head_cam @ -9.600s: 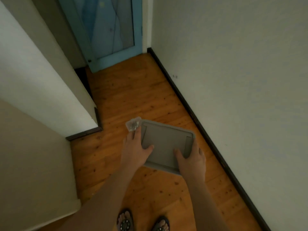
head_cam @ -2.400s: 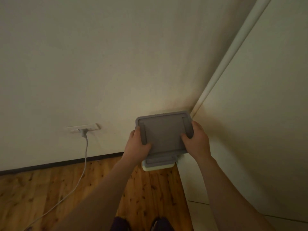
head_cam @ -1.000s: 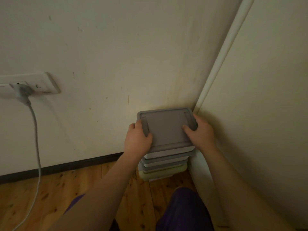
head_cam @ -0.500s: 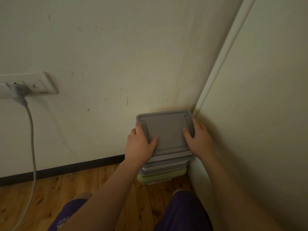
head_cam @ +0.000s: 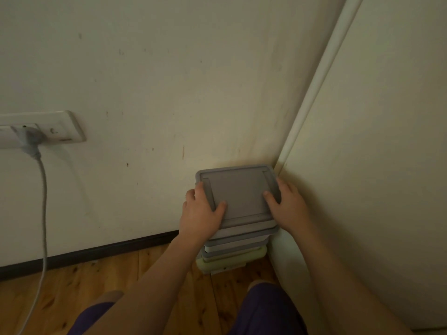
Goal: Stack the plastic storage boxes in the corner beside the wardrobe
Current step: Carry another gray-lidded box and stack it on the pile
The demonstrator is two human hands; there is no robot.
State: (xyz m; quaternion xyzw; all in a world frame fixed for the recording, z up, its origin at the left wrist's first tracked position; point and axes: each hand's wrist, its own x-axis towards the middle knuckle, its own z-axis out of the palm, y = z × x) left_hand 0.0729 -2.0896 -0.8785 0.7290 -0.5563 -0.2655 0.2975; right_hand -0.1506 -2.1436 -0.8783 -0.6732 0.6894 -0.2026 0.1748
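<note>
Centre-right of the frame: a grey-lidded plastic storage box sits on top of a stack of boxes in the corner formed by the cream wall and the pale wardrobe side. The back edge of the top box lies close against the wall, and its right edge is just beside the wardrobe. Below it, the front edges of several more grey lids show in steps; the lowest visible box has a pale green lid. The stack stands on the wooden floor.

The left hand grasps the left edge of the top box, thumb laid over the lid and fingers curled down the side. The right hand grasps the right edge in the same way, thumb on the lid, its other fingers mostly hidden between box and wardrobe. Both forearms run in from the lower edge of the frame.

Lower frame: purple clothing covers the person's knees. A dark skirting board runs along the foot of the wall. Left edge of the frame: a white wall socket holds a grey plug, whose cable hangs down to the floor.
</note>
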